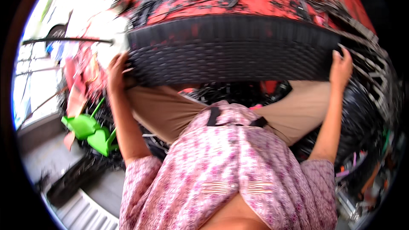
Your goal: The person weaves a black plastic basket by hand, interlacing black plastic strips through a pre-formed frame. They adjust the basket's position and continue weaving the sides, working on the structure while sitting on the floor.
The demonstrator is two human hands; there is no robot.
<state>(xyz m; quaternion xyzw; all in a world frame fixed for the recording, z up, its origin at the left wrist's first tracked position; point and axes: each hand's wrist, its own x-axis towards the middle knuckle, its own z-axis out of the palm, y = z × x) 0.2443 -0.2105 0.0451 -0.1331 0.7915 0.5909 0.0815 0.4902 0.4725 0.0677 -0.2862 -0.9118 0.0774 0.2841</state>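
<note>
A wide black woven panel (230,59) stretches across in front of me, above my spread legs. Its lower part shows a basket weave, while loose-looking upright strands form the upper band. My left hand (117,70) is closed on the panel's left end. At the opposite end, my right hand (341,68) grips the other side edge, thumb and fingers near its upper corner. Motion blurs both the panel and the hands a little. Beyond it, many thin black strips (232,1) lie tangled over a red sheet (351,2).
Green heart-shaped pieces (100,140) stand by my left forearm. Shiny black plastic (362,110) bulges at my right, near a heap of mixed scraps (370,183). A white slatted piece (85,213) lies at lower left. Far left, a vehicle wheel (57,32) shows outside.
</note>
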